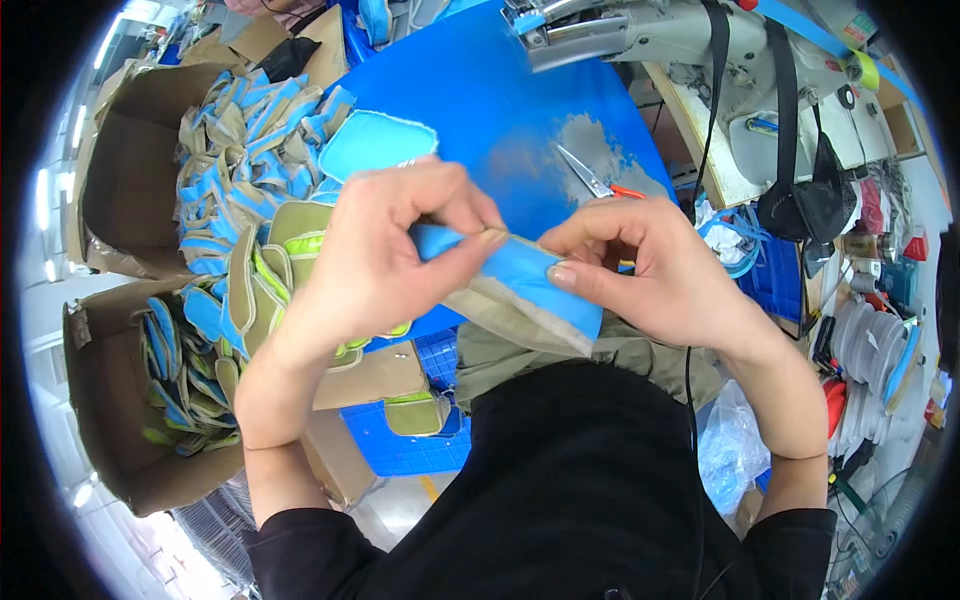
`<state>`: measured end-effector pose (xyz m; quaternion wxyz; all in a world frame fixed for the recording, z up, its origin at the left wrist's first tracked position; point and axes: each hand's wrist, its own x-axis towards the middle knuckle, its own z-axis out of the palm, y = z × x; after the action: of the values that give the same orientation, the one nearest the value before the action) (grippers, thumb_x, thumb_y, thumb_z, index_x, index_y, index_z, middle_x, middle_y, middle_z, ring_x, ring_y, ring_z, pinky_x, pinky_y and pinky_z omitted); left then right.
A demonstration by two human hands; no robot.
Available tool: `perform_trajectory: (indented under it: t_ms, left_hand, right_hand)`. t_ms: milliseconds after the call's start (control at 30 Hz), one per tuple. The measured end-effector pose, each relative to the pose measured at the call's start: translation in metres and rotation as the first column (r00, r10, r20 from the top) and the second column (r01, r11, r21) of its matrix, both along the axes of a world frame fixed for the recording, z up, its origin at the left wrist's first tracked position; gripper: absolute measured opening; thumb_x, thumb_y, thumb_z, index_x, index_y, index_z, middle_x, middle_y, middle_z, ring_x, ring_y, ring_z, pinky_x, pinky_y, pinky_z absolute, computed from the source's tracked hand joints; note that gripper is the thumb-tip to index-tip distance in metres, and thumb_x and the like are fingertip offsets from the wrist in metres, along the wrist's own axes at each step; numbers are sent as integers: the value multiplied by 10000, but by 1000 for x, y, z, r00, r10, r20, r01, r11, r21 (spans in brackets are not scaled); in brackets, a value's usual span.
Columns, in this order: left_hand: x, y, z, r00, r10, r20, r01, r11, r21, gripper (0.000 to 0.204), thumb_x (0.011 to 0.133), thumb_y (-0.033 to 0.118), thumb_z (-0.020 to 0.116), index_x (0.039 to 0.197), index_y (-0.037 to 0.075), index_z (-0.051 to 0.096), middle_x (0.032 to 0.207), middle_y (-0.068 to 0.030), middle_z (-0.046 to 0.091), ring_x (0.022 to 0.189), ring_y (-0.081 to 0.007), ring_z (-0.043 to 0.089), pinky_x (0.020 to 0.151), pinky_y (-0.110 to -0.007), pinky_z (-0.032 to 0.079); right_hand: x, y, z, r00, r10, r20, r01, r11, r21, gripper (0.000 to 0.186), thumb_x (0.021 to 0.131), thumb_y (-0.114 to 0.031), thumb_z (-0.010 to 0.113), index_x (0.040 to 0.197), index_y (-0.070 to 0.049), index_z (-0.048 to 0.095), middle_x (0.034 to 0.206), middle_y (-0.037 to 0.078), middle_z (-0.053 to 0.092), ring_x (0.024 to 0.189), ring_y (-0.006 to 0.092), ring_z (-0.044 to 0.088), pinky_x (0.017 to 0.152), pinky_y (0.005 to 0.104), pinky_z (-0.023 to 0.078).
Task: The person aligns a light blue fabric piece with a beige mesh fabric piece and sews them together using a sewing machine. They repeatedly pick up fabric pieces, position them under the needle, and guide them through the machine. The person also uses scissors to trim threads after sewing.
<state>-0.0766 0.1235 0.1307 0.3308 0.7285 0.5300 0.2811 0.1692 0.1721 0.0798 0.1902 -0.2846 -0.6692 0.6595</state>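
Note:
Between my two hands, above my lap, is a folded fabric piece [535,295] with a blue face and a beige lower edge. My left hand [385,235] pinches its upper left edge between thumb and fingers. The right side is gripped by my right hand [650,255], thumb on the blue face and fingers behind. A light-blue fabric pad [375,145] with rounded corners lies on the blue table [470,85] beyond my left hand. Scissors [588,172] with orange handles rest on the table just past my right hand, partly hidden by it.
Blue-and-beige fabric pieces [255,140] heap up at the left, beside an open cardboard box [140,180]. A lower box [110,400] holds more. Green-edged pads [285,235] are stacked near my left forearm. A sewing machine [640,35] stands at the far right, with black straps [785,110] hanging.

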Motion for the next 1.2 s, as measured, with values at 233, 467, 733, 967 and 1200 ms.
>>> perform_trajectory:
  t_ms: [233, 467, 733, 967, 1200]
  left_hand:
    - [-24, 57, 22, 971, -207, 119, 229, 948, -222, 235, 811, -12, 822, 768, 39, 596, 879, -64, 705, 849, -127, 679, 781, -284, 542]
    - [-37, 118, 21, 950, -285, 132, 313, 880, -356, 214, 838, 43, 825, 861, 51, 613, 899, -34, 708, 902, -107, 672, 808, -275, 538]
    - [-52, 187, 32, 964, -266, 25, 257, 902, -348, 409, 853, 220, 865, 1152, 10, 682, 1060, -51, 720, 981, -124, 632, 870, -292, 521]
    - [-54, 207, 28, 960, -271, -74, 247, 940, -234, 615, 809, 215, 897, 1337, 29, 642, 1234, -83, 695, 1097, -179, 619, 976, -337, 516]
    - [-56, 208, 23, 967, -255, 12, 250, 937, -246, 670, 794, 211, 905, 1377, 35, 624, 1270, -90, 691, 1135, -183, 613, 1007, -341, 504]
  right_hand:
    - [-9, 3, 9, 981, -92, -171, 40, 958, -283, 191, 958, -85, 724, 1106, 35, 735, 826, -31, 683, 721, 23, 552, 650, 214, 447]
    - [-21, 24, -1, 914, -256, -315, 35, 823, -567, 220, 972, -67, 710, 1151, 60, 712, 1019, 73, 755, 885, 82, 692, 821, 249, 552]
    - [-36, 73, 3, 863, -401, -307, 105, 737, -667, 252, 949, -59, 722, 1162, 73, 701, 1056, 115, 745, 888, 121, 698, 799, 275, 565]
    - [-39, 82, 4, 830, -460, -316, 130, 710, -692, 263, 941, -64, 726, 1157, 82, 692, 1048, 126, 742, 892, 141, 710, 800, 285, 575]
    - [-40, 84, 4, 831, -467, -304, 112, 675, -729, 260, 941, -65, 724, 1156, 79, 694, 1050, 130, 743, 898, 149, 715, 802, 289, 579]
